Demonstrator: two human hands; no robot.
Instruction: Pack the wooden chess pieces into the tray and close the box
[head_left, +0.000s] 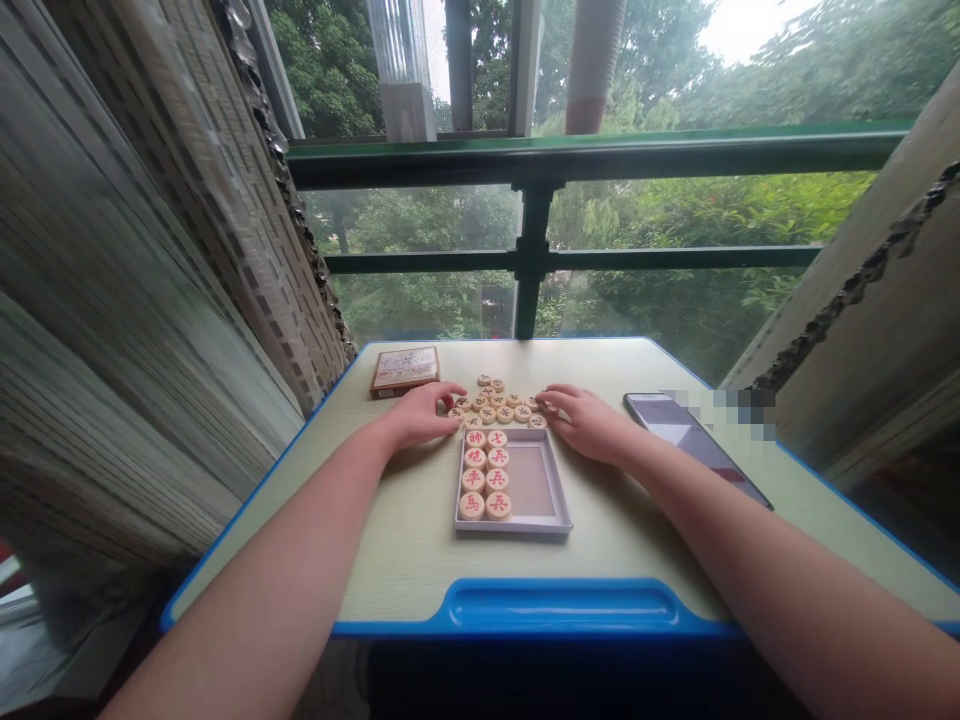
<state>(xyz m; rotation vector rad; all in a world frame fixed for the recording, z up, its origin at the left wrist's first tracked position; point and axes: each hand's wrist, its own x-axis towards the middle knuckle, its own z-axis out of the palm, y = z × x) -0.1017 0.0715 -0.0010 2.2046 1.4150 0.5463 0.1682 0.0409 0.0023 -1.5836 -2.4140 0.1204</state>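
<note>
Loose xiangqi pieces [505,413] with dark characters lie in a cluster at the middle of the table. My left hand [420,413] is at the cluster's left edge, thumb and fingers apart around the outer pieces. On the opposite edge, my right hand [589,422] rests with its fingers stretched out, fingertips at the rightmost pieces. Neither hand lifts a piece. Just nearer to me is a shallow white box tray [556,490], where red-character xiangqi pieces [497,480] stand in two columns along the left side.
A brown-edged box lid [406,370] with a printed top sits at the back left. To the right of my right hand lies a phone [694,445]. The table [397,550] has a blue rim and a blue front groove [562,603]. Curtains [150,200] and a green window railing [600,155] surround it.
</note>
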